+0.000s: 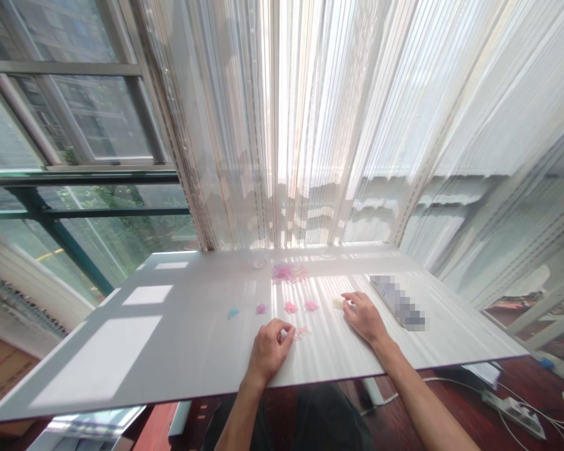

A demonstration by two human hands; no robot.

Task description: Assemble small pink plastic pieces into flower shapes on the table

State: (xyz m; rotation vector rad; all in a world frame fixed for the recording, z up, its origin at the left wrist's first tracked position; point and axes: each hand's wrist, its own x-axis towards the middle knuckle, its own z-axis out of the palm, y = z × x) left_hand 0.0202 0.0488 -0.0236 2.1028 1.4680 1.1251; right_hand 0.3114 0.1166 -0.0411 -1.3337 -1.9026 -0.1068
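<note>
My left hand [271, 352] rests on the white table near its front edge, thumb and forefinger pinched together; whatever they hold is too small to make out. Just right of those fingertips lies a loose scatter of thin pale-pink pieces [301, 333]. My right hand [363, 316] reaches over a small pale-yellow pile [337, 303], its fingers apart and the tips at the pile. Between and left of the hands is a row of small piles: light pink-purple [311, 305], coral pink [290, 307], magenta [261, 309] and turquoise [234, 312]. Behind them spreads a larger mixed pink-purple pile [289, 272].
A long, partly blurred-out object [395, 302] lies right of my right hand. A clear round container [259, 260] stands toward the back of the table [192, 351]. Sheer curtains [301, 125] hang behind it. Cables and a power strip [514, 413] are on the floor at right.
</note>
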